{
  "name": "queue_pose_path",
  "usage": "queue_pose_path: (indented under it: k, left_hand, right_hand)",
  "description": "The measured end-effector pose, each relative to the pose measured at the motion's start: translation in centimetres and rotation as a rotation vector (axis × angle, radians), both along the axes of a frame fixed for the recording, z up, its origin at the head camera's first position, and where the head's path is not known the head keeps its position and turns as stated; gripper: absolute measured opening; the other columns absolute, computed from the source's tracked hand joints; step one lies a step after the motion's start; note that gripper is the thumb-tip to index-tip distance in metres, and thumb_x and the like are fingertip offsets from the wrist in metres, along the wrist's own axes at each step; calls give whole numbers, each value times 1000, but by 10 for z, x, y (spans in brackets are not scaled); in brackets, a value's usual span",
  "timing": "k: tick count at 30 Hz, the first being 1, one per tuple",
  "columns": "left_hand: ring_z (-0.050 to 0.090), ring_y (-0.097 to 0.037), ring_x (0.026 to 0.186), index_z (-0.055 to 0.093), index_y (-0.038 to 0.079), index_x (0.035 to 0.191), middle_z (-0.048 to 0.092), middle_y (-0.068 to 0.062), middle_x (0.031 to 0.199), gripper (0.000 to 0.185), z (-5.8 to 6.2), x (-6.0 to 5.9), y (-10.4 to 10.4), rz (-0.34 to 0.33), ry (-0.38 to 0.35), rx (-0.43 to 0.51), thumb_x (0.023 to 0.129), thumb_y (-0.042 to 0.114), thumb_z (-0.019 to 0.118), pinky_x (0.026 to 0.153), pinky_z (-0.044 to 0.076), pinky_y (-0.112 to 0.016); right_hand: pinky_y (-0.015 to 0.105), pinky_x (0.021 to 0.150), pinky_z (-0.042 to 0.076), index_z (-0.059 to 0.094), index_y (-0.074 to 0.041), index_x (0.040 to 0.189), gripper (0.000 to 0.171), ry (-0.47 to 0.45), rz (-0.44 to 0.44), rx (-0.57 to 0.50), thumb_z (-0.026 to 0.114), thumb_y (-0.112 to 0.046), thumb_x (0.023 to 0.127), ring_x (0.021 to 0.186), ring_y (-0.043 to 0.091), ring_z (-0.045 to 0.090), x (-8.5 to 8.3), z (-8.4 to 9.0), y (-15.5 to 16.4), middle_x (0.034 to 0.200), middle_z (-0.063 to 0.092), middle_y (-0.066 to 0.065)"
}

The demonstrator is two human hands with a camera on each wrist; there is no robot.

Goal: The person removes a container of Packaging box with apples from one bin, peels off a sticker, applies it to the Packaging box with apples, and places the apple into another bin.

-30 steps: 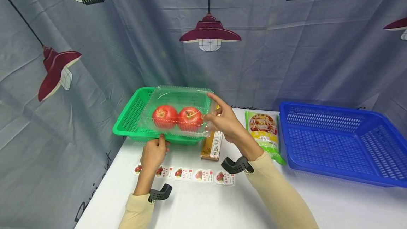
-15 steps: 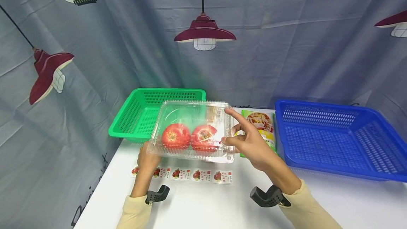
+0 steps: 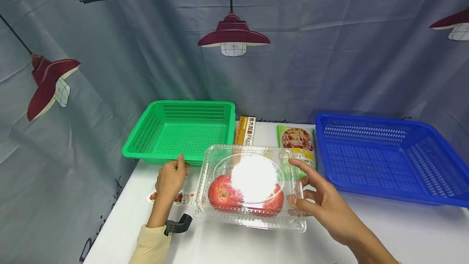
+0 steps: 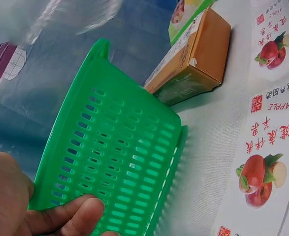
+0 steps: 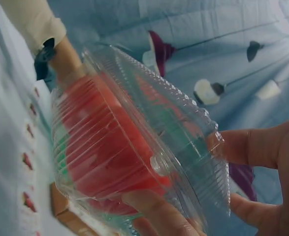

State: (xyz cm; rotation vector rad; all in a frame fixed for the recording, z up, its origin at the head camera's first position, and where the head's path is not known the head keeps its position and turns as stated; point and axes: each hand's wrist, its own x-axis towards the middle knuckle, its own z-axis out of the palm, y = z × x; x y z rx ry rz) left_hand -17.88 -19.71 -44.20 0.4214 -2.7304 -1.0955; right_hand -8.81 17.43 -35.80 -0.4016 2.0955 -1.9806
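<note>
A clear plastic clamshell box [image 3: 253,219] with two red apples [image 3: 224,192] inside is held in the air by its right end in my right hand [image 3: 322,203]. In the right wrist view, thumb and fingers pinch the clamshell's [image 5: 119,142] ribbed edges, and its lid is down. My left hand [image 3: 171,178] grips the near rim of the green basket [image 3: 183,133]. Up close in the left wrist view, curled fingers [image 4: 80,214] lie against the basket's slotted outer wall [image 4: 119,162]. No goods show inside that basket.
Behind the clamshell lie an orange-brown pasta box [image 3: 244,130] and a green-edged food bag [image 3: 297,139]. A blue basket [image 3: 370,162] stands at the right. Apple label stickers [image 4: 262,182] lie along the table before the green basket, partly covered by the clamshell in the head view.
The clamshell has come from over the green basket toward me and to the right, in my right hand. My left hand stays at the basket's near rim.
</note>
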Motion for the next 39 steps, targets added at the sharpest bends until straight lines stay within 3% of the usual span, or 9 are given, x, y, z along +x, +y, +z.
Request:
queue_pose_path:
  k: [10,14,18,24,29,33,39]
  left_hand:
    - [53,-18,52,73,10,84,65,1,68,61,2,1,-2,-18,26,-16,99,48,28,42,38,-33]
    - [53,-18,53,73,10,84,65,2,67,60,3,1,-2,-13,28,-21,99,48,28,42,37,-33]
    - [54,-18,54,73,9,84,64,1,67,62,2,0,-3,-17,32,-21,98,49,27,42,37,-33]
    - [54,-18,54,72,8,84,65,-3,68,63,0,0,-3,-32,34,-1,99,48,26,43,38,-33]
    - [54,-18,53,72,7,84,66,-7,70,63,-1,-1,-2,-42,42,0,99,48,26,43,38,-33]
    - [54,-19,52,72,6,84,66,-9,69,63,-1,-1,-1,-44,56,4,99,47,26,42,37,-33]
    - [55,-18,54,72,7,85,65,-4,68,62,-2,-1,-2,-45,52,15,100,47,26,45,38,-34]
  right_hand:
    - [45,67,53,20,-17,148,74,-34,86,-33,57,6,88,83,21,57,29,-33,26,102,30,23]
    - [46,65,53,15,-12,148,76,-34,151,-74,55,9,87,86,28,61,37,-50,33,100,33,27]
    - [49,66,52,13,-14,148,79,-129,150,-106,56,9,85,88,40,60,45,-67,36,99,38,32]
    - [50,69,51,11,-14,148,76,-210,164,-172,51,9,88,91,34,59,53,-90,38,100,41,27]
    - [52,70,50,9,-14,147,78,-239,163,-194,52,9,87,94,37,58,57,-102,36,99,40,25]
    - [53,67,51,10,-13,147,78,-249,130,-161,54,8,86,89,37,60,58,-107,34,99,40,24]
    - [46,65,53,11,-13,148,79,-253,86,8,59,2,86,84,34,60,56,-101,33,101,43,26]
